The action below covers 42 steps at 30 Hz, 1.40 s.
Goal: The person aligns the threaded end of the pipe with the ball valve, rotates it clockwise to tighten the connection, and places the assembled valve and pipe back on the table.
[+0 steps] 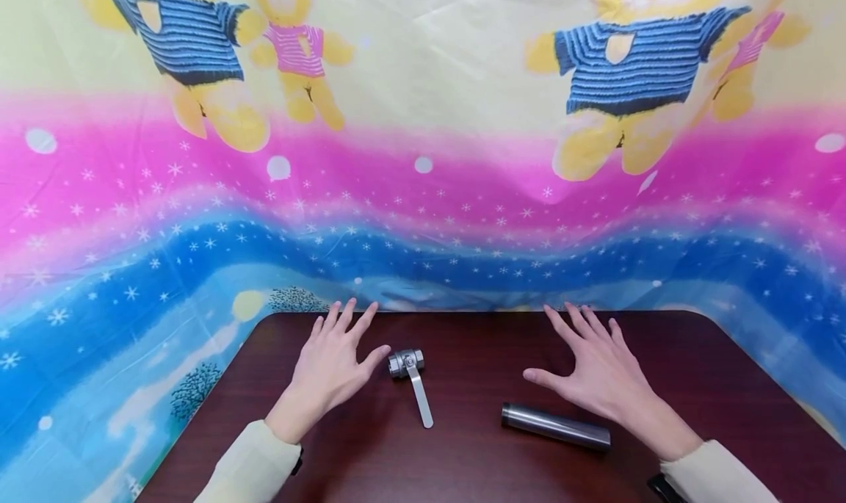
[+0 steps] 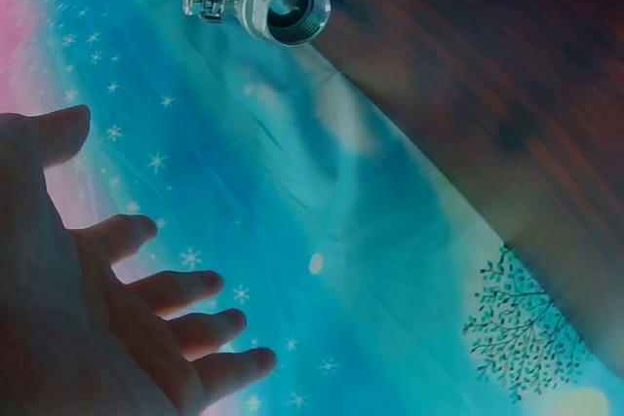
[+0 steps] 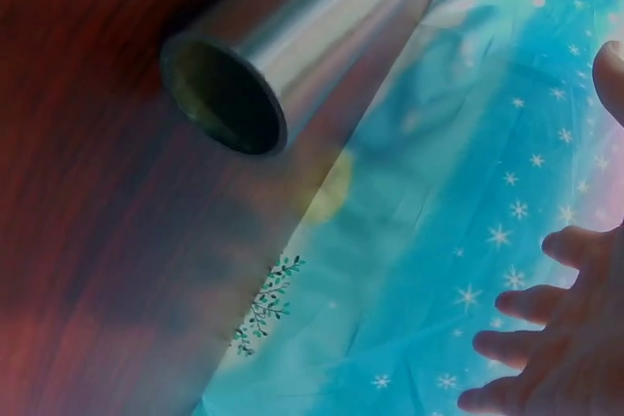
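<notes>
A metal ball valve [image 1: 410, 363] with a long flat lever handle lies on the dark table, its handle toward the near edge. My left hand [image 1: 333, 367] is spread just left of the valve, thumb tip close to its body in the head view. In the left wrist view the valve [image 2: 278, 2] shows its round threaded opening. A steel pipe [image 1: 555, 426], hollow and dark at its end, lies on the right. Beside and beyond it my right hand [image 1: 598, 367] is spread with fingers straight, holding nothing. The right wrist view shows the pipe's open end [image 3: 224, 94] up close.
The reddish-brown wooden table [image 1: 456, 473] has rounded far corners. Behind it and along its sides hangs a colourful cloth [image 1: 423, 194] printed with bears and snowflakes. The valve and the pipe lie apart, with bare table between them.
</notes>
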Each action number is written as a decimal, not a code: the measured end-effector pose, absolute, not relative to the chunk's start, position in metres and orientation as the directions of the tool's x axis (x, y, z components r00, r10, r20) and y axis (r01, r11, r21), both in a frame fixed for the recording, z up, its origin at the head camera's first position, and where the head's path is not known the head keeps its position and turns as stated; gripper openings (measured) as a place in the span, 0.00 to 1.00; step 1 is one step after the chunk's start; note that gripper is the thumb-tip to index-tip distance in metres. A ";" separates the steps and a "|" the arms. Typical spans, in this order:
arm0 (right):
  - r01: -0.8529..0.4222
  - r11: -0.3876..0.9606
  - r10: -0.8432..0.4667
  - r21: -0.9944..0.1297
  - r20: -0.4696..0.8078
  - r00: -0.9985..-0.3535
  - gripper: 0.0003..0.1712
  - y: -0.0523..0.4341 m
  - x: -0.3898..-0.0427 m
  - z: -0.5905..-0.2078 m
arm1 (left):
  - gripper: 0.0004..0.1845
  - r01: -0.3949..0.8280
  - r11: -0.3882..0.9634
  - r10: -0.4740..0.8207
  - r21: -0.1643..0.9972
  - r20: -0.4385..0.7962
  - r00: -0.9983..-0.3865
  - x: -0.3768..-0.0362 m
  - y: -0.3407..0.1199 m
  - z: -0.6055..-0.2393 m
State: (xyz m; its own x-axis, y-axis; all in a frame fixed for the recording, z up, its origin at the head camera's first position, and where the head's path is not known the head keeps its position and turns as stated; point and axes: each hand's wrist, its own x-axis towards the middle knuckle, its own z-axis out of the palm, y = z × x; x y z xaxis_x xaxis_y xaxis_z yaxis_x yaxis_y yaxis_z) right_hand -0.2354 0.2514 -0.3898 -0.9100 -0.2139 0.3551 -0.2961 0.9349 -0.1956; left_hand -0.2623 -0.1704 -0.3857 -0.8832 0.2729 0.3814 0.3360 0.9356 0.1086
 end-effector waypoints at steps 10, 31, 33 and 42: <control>-0.400 0.831 -0.240 -0.386 0.401 -0.884 0.63 0.258 -0.225 -0.396 | 0.50 0.439 0.841 0.340 0.315 0.324 -0.883 -0.264 -0.178 -0.392; -0.173 0.357 -0.230 -0.918 0.093 -0.969 0.42 0.309 -0.203 -0.420 | 0.46 0.356 0.412 0.424 0.839 0.169 -0.890 -0.298 -0.175 -0.439; -0.155 0.368 -0.228 -0.917 0.073 -0.971 0.42 0.314 -0.201 -0.422 | 0.46 0.354 0.407 0.427 0.842 0.166 -0.889 -0.301 -0.174 -0.442; -0.140 0.396 -0.276 -0.908 0.028 -0.961 0.44 0.330 -0.195 -0.440 | 0.43 0.293 0.321 0.427 0.901 0.139 -0.894 -0.307 -0.169 -0.449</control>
